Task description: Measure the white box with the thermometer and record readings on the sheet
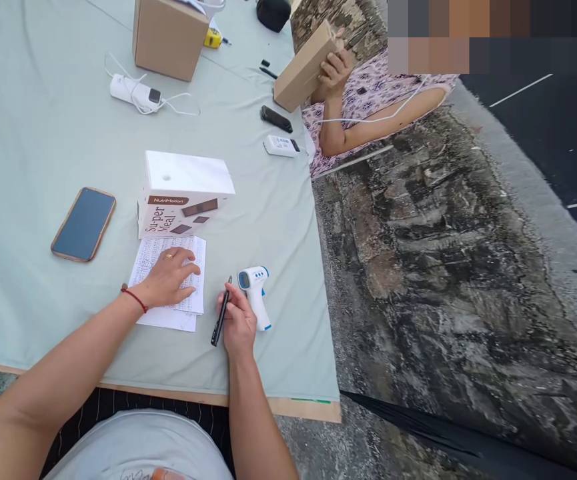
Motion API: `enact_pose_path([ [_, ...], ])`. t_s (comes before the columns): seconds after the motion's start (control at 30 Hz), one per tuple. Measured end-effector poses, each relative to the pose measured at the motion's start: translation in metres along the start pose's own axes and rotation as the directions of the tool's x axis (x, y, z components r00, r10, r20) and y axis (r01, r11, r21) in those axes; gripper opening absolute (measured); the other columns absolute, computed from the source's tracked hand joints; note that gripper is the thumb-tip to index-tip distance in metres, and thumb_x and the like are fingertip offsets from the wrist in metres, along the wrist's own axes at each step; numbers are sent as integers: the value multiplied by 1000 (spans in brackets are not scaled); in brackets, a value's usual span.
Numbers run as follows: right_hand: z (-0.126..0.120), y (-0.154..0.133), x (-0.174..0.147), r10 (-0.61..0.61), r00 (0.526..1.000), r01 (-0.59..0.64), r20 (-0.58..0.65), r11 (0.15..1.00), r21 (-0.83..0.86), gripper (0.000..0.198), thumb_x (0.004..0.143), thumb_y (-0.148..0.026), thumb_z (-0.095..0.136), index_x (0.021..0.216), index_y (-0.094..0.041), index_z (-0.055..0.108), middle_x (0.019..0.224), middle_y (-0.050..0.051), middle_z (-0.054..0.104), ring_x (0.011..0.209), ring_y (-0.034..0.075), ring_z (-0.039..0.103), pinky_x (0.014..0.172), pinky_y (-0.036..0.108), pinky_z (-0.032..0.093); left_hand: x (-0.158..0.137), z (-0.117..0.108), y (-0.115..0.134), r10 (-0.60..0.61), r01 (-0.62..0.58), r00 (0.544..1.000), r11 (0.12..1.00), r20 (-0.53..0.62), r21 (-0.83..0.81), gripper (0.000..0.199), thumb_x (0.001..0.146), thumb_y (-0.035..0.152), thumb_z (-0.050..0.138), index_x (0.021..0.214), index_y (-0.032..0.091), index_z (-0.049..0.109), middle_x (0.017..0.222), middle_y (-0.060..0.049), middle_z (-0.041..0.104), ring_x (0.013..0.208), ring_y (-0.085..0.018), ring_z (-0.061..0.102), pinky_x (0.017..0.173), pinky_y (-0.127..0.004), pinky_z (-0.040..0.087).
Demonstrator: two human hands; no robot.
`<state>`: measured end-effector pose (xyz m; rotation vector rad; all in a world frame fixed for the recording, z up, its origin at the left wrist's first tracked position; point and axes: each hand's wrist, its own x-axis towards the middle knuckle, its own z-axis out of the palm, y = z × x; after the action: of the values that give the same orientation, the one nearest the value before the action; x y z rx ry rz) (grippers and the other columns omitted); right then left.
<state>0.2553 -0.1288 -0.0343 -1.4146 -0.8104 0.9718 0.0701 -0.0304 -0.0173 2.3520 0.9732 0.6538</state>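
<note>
left hand fingers spread over printed sheets, white box beyond; right hand fingers gripping black pen beside thermometer.

Paper, plastic and cloth around the white carton
The carton itself looks like smooth printed card. In front of it lie the paper sheets, thin and matt. Further to its front right, the pen seems to be of smooth black plastic, and the thermometer of smooth white and blue plastic. To its left, the phone has a dark, glossy, glass-like screen; its brown rim may be wood or plastic, I cannot tell. Behind it, the brown box is matt cardboard. Under it spreads the tablecloth, matt and softly wrinkled.
</note>
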Motion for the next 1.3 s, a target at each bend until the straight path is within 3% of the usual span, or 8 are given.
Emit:
enact_pose_path([
  [0.07,4,-1,-2,-4,999,0,44,995,99,44,69,-36,69,112,-23,64,84,1,61,74,16,56,73,34,48,-1,3,0,24,-27,998,999,59,39,22,76,28,68,98,22,68,119,-11,59,117,-34,51,104,-55,38],
  [0.17,11,0,-5,-30,999,27,36,997,74,41,69,-42,76,103,-25,61,83,0,59,74,15,55,72,34,48,-1,2,2,43,-46,996,998,84,36,26,71,29,74,95,22,67,117,-11,58,115,-34,51,104,-55,37],
  [0.27,15,2,-8,-68,998,68,3,998,-8,38,78,-58,66,94,-23,61,72,-2,55,66,14,52,67,33,46,0,1,3,49,-53,995,998,86,34,30,68,28,75,95,21,66,117,-12,58,113,-35,51,103,-56,36],
  [0.37,17,4,-10,-77,997,78,11,996,-34,48,84,-64,55,101,-20,65,73,1,61,65,15,56,66,34,48,1,0,5,52,-63,992,993,115,97,31,69,30,76,96,20,66,118,-13,57,113,-35,50,103,-55,36],
  [0.5,20,6,-8,-72,995,69,-64,997,-47,38,81,-55,61,89,-18,68,70,2,65,60,15,59,61,33,49,0,-1,6,54,-78,988,984,147,163,33,72,33,76,100,18,65,121,-13,56,115,-33,49,105,-52,35],
  [0.67,22,8,-8,-106,982,90,-154,990,-109,19,66,-33,73,74,-20,61,66,-3,61,54,11,53,52,26,43,-1,-1,7,56,-93,985,969,166,227,36,75,35,75,105,16,66,122,-14,57,117,-33,49,106,-51,35],
  [0.97,25,4,-10,-103,993,82,-56,953,-290,12,69,-32,63,71,-20,63,59,-4,59,53,12,50,53,27,43,0,-1,7,62,-99,985,966,160,239,35,76,35,74,105,16,67,121,-14,58,115,-33,51,104,-50,36],
  [1.3,28,0,-9,-91,996,82,-13,942,-325,15,70,-34,61,68,-20,63,57,-4,58,52,12,48,53,27,41,-1,0,5,82,-113,987,966,138,234,34,76,34,74,103,16,66,119,-14,58,114,-32,50,103,-50,36],
])
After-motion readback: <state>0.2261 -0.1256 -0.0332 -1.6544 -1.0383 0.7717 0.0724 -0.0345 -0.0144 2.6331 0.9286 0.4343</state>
